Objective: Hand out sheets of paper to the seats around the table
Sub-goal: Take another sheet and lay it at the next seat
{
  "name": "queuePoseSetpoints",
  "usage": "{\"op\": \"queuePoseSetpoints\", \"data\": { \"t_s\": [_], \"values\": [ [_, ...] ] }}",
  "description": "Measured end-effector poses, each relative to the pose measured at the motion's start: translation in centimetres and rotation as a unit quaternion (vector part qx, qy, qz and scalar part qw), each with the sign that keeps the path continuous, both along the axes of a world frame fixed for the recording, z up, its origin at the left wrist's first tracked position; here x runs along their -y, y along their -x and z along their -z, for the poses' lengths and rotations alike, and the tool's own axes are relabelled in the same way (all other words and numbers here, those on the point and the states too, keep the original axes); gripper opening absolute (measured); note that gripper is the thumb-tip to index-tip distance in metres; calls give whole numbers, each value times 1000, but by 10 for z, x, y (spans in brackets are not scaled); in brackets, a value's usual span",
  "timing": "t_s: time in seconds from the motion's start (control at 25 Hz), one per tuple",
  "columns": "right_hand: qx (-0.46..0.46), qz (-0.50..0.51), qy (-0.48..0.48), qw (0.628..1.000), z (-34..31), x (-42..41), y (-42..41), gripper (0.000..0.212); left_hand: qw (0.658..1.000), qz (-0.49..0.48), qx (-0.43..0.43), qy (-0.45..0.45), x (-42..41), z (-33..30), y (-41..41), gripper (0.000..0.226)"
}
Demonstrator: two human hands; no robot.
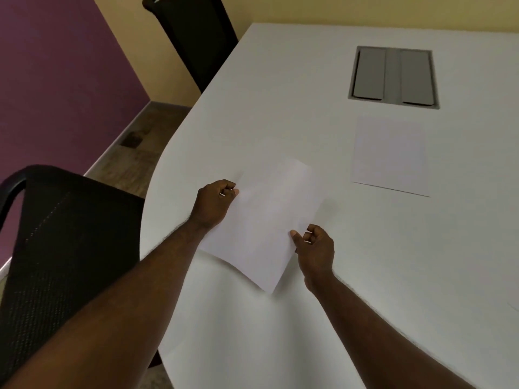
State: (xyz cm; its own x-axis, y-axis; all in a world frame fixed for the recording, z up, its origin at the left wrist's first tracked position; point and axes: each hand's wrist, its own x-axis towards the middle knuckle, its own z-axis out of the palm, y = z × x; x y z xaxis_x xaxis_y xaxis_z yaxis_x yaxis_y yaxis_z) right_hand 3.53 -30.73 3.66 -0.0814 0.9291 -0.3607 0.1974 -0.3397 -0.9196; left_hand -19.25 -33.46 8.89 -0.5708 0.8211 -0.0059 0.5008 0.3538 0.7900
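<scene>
I hold one white sheet of paper [264, 220] just above the white table [280, 332], near its rounded left edge. My left hand [214, 202] pinches the sheet's left edge. My right hand [314, 248] pinches its lower right edge. The sheet is tilted, with its near corner hanging slightly. A second white sheet or stack [390, 153] lies flat on the table further right. A black mesh chair [64, 248] stands at the table's left side, close to the held sheet.
Another black chair [193, 37] stands at the far left side of the table. A grey cable hatch [393, 75] is set into the tabletop beyond the flat sheet. A paper corner [514, 306] shows at the right border. Purple and yellow walls lie behind.
</scene>
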Motion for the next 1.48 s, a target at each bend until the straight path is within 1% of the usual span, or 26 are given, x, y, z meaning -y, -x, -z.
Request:
{"op": "queuePoseSetpoints", "data": {
  "t_s": [0.04,0.16,0.24,0.28,0.36,0.44,0.48,0.52,0.56,0.6,0.64,0.72,0.8,0.84,0.92,1.0,1.12,1.2,1.36,1.48],
  "values": [
    [3,-1,6,1000,3,7,9,33,1000,1,-1,4,5,5,8,16],
    [19,-4,8,1000,17,25,34,74,1000,2,7,15,15,22,33,16],
    [34,-16,6,999,27,35,51,97,999,10,10,29,20,34,51,16],
    [41,-24,0,999,32,40,59,104,999,12,11,35,21,39,60,16],
    [61,-39,-21,997,39,46,72,111,999,13,15,47,21,48,75,17],
    [121,-70,-50,989,44,56,81,111,998,23,16,60,20,59,86,18],
    [179,-88,-66,978,46,60,83,109,997,33,12,67,19,63,90,18],
    [258,-102,-85,957,47,62,84,105,996,46,8,75,17,68,93,19],
    [340,-115,-113,926,49,63,84,101,995,59,3,82,14,72,95,19],
    [401,-140,-144,894,51,63,84,96,993,72,1,91,11,76,97,20],
    [430,-181,-168,869,52,61,83,92,992,83,1,100,7,80,98,20],
    [439,-284,-195,830,56,58,80,86,989,106,2,104,1,86,98,22],
    [438,-345,-200,806,63,56,79,82,987,134,-10,89,-1,90,98,32],
    [441,-354,-194,802,67,57,79,80,984,148,-38,91,-1,92,98,40],
    [448,-351,-182,802,72,60,83,79,970,172,-122,121,4,97,99,54],
    [449,-341,-176,807,74,65,89,79,955,199,-166,147,13,102,102,59],
    [453,-325,-172,812,74,72,97,78,936,250,-173,177,23,109,109,63],
    [453,-317,-167,816,73,76,102,79,930,262,-179,184,25,112,113,64],
    [457,-310,-149,820,72,80,109,79,927,268,-184,188,25,114,117,64],
    [453,-311,-143,823,69,80,111,80,930,260,-171,193,25,115,118,64]
  ]
}}
